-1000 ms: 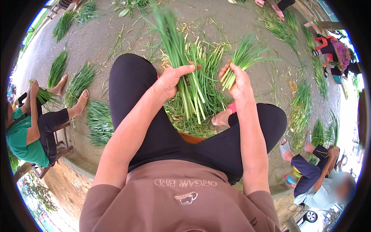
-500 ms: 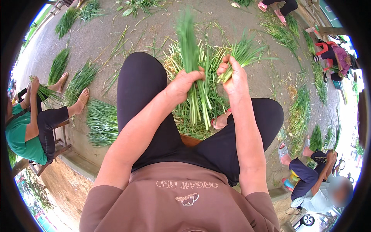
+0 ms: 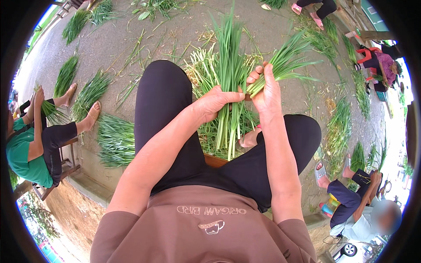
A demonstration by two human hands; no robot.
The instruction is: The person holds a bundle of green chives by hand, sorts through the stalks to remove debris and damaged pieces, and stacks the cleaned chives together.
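Observation:
My left hand (image 3: 215,104) is closed round a long bunch of garlic chives (image 3: 230,57). Their leaves point away from me and the pale stalk ends hang below my fist, between my knees. Just to the right, my right hand (image 3: 267,94) grips a smaller bunch of chives (image 3: 287,59), leaves fanned up and to the right. The two hands almost meet, my left thumb close to the right bunch's cut ends. Beneath them lies a heap of loose chives (image 3: 201,65) with pale stalks and yellowed bits on the ground.
Chive piles lie beside my left knee (image 3: 116,140) and along the right (image 3: 340,127). On the left sits a person in a green top (image 3: 33,149) holding chives. A person in a pale top (image 3: 359,219) sits lower right, another in purple (image 3: 388,68) farther off.
The left bunch, blurred before, is now sharp and has shifted right and a little toward me. My right hand's bunch has risen slightly, its leaves spread wider.

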